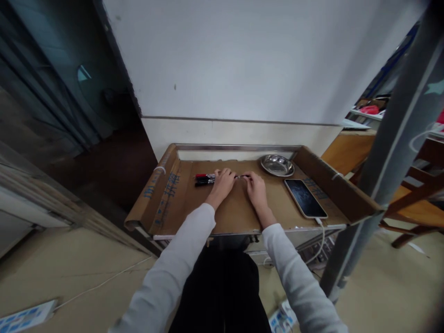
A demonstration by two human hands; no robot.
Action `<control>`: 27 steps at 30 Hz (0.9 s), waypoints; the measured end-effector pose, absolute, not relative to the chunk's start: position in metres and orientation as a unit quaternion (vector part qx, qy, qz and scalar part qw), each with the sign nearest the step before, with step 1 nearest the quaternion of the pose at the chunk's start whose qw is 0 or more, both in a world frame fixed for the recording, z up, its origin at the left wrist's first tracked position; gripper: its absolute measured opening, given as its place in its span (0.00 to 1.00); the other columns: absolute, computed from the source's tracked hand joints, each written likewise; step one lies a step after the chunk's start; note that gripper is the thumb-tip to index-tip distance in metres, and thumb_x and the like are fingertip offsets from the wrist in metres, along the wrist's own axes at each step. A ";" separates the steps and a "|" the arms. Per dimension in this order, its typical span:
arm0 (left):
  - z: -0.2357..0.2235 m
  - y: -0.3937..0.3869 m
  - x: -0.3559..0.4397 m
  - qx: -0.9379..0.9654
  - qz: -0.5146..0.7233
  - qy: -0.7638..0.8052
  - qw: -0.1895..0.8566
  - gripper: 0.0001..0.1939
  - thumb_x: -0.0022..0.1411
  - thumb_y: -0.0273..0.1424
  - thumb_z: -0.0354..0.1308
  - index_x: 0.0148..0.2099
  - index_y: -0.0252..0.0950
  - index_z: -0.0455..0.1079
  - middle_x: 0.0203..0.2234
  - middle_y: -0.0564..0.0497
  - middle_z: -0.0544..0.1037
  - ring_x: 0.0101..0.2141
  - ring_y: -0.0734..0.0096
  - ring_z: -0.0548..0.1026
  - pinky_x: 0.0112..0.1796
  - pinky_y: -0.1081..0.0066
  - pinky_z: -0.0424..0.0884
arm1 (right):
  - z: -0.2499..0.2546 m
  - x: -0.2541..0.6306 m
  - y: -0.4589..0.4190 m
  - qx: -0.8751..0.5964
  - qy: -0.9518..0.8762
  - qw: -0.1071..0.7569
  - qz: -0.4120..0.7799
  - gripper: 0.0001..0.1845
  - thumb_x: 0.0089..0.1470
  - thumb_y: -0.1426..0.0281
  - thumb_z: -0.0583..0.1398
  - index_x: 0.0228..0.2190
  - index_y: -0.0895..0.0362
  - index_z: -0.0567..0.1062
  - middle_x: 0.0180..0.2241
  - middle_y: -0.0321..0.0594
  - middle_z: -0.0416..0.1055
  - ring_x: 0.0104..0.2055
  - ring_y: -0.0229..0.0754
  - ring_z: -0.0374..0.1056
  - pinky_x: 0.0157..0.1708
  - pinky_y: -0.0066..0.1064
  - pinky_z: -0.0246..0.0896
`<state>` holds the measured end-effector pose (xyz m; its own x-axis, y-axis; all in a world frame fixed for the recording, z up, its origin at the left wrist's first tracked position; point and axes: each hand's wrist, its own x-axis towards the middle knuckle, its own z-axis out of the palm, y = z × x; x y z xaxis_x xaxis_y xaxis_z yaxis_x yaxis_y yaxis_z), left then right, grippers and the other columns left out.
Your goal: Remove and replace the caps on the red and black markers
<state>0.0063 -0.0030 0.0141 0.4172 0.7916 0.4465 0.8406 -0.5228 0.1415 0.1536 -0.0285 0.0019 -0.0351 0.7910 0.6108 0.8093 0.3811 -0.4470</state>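
Several marker pens (205, 181), one with a red end and others black, lie side by side on the cardboard-lined table (229, 217). They stick out to the left of my left hand (225, 181), which covers their right ends. Between my hands runs a thin dark pen (240, 176) with a light patch in its middle. The fingers of my left hand are closed at its left end. My right hand (255, 187) pinches its right end between thumb and fingers. My fingers hide much of the pen, so its tip and cap cannot be made out.
A round steel dish (277, 165) stands at the back right. Near the right front lies a phone (305, 198) with a white cable (322, 238) hanging over the edge. Cardboard flaps rise at both sides. A grey metal post (385, 152) stands to the right.
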 end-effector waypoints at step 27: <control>0.024 -0.039 -0.021 -0.817 -0.322 -0.476 0.032 0.14 0.67 0.32 0.41 0.51 0.43 0.64 0.42 0.52 0.74 0.43 0.72 0.69 0.44 0.68 0.55 | 0.003 0.131 -0.051 -0.448 -0.801 0.395 0.028 0.33 0.57 0.67 0.49 0.60 0.61 0.43 0.58 0.53 0.54 0.59 0.45 0.53 0.54 0.40 0.52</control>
<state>-0.0210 -0.0392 0.0235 0.3381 0.7583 0.5574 0.7994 -0.5440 0.2551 0.1311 -0.0507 0.0026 -0.2862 0.7406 0.6080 0.6966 0.5965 -0.3987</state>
